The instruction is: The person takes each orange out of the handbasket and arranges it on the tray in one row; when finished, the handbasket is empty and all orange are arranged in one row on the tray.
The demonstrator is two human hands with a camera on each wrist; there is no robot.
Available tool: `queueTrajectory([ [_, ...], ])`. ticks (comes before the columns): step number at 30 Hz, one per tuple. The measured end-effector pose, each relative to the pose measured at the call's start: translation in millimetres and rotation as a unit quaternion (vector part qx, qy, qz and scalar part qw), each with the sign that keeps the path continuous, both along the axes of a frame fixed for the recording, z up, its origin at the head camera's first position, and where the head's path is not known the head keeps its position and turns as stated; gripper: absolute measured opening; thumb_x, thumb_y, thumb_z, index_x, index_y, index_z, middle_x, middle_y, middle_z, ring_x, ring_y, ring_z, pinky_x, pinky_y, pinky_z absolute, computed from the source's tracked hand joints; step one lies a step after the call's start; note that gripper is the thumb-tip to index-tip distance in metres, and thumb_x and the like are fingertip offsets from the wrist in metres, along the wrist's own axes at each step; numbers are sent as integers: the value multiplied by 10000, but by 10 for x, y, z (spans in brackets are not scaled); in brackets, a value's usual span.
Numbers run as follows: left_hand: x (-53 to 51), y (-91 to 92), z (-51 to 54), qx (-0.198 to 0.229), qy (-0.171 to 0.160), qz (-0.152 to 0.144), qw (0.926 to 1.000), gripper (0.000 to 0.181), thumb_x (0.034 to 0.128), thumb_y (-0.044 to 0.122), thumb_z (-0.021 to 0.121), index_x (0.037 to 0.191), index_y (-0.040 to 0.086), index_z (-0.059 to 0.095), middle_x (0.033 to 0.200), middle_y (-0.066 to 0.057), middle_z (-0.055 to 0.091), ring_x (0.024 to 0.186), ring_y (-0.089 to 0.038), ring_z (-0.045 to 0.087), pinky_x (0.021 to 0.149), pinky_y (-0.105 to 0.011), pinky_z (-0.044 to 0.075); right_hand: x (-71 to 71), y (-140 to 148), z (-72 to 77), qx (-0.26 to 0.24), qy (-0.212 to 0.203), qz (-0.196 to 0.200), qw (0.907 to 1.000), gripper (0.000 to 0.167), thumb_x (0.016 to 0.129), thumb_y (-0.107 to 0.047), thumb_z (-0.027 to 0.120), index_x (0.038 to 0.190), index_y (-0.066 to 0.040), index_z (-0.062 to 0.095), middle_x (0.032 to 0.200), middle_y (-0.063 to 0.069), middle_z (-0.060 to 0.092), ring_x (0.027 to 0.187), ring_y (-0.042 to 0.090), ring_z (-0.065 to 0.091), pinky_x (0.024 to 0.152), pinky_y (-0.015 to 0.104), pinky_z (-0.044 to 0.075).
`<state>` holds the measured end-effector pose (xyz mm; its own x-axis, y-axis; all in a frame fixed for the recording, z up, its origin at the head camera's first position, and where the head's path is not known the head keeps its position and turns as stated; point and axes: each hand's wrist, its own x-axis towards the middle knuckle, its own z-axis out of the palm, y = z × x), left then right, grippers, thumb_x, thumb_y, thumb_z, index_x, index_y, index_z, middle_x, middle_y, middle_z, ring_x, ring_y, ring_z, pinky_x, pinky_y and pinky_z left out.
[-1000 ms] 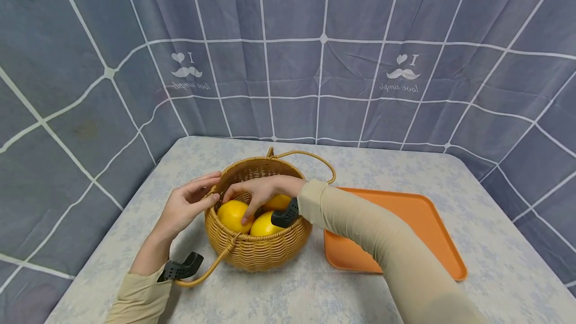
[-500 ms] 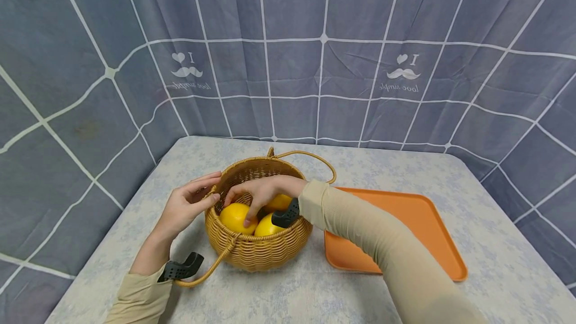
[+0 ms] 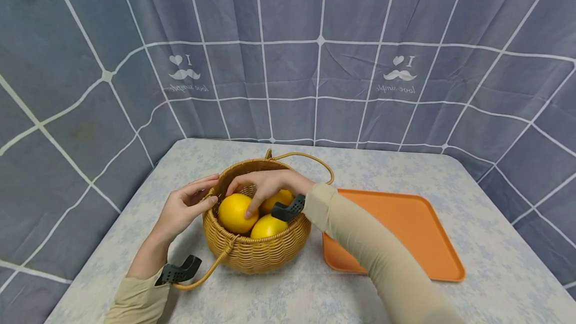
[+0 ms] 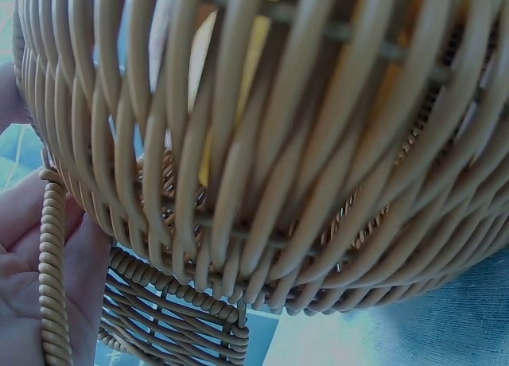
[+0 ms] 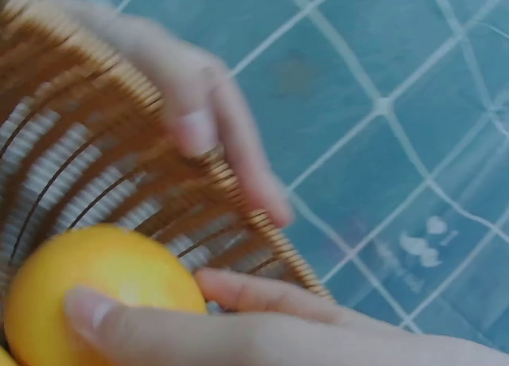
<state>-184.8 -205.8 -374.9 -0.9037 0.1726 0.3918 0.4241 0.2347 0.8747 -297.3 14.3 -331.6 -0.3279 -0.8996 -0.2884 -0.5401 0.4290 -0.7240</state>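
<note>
A round wicker basket point(image 3: 256, 256) stands on the table with three smooth yellow fruits inside, lemon-like in look. My left hand point(image 3: 182, 209) holds its left rim, thumb and fingers at the edge; in the left wrist view part of that hand point(image 4: 48, 262) shows beside the woven wall. Reaching in from the right, my right hand point(image 3: 265, 186) grips the left yellow fruit point(image 3: 236, 214), thumb on its near side. The right wrist view shows this fruit point(image 5: 103, 294) just inside the rim. Another yellow fruit point(image 3: 268, 226) lies in front, and a third point(image 3: 278, 200) is partly hidden behind the right hand.
An orange tray point(image 3: 400, 219) lies to the right of the basket, partly covered by the right sleeve point(image 3: 360, 234). One basket handle point(image 3: 310, 155) leans out at the back; the other point(image 3: 209, 271) droops toward the left wrist. A grey checked curtain point(image 3: 292, 74) surrounds the table's back and sides.
The right hand has drawn the left yellow fruit slightly up, and more of it shows above the other fruits. The left hand keeps its hold on the rim. The head view has shifted slightly.
</note>
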Motion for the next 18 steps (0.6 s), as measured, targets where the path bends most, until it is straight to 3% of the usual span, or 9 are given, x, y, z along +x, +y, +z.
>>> queueTrajectory([
  [7, -6, 7, -11, 5, 15, 29, 10000, 376, 875, 23, 648, 1230, -77, 573, 1335, -163, 515, 1188, -16, 482, 982, -139, 395, -44, 121, 32, -841, -210, -186, 9961, 595, 768, -139, 786, 1290, -118, 501, 1325, 4, 487, 1178, 142, 464, 970, 357, 463],
  [13, 2, 7, -6, 33, 10, 63, 10000, 372, 871, 21, 652, 1223, -75, 579, 1331, -151, 522, 1190, -10, 478, 988, -141, 391, -49, 285, 81, -1221, -401, -436, 9907, 589, 794, -96, 756, 1315, -95, 482, 1368, 52, 457, 1089, 235, 561, 932, 329, 486],
  [18, 5, 7, -5, 50, 13, 74, 10000, 379, 871, 17, 651, 1230, -78, 572, 1332, -161, 518, 1188, -9, 480, 989, -144, 393, -9, 407, 204, -1548, -449, -584, 9852, 631, 800, -71, 742, 1355, -76, 442, 1404, 67, 430, 1054, 229, 585, 922, 319, 498],
])
